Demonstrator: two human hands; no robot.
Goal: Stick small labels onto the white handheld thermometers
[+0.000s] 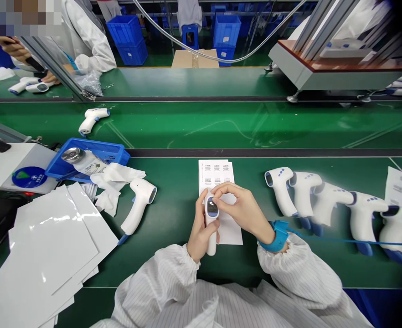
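Note:
My left hand (201, 232) is wrapped round the handle of a white infrared thermometer (211, 243), held upright with its dark screen facing me. My right hand (244, 207), with a blue strap on its wrist, has thumb and forefinger drawn together at the screen's upper right edge. Whether a small piece is pinched there, I cannot tell. Beneath both hands lie white sheets of printed labels (216, 171). Another white thermometer (137, 207) rests on its side to the left. To the right, several thermometers (279, 191) lie in a row.
At left are a stack of glossy white sheets (50, 246), crumpled tissues (110, 202) and a blue tray (110, 148) with a metal-capped bottle (88, 161). A lone thermometer (93, 119) lies on the green belt (194, 123). Across it, a co-worker's sleeve (88, 36) shows.

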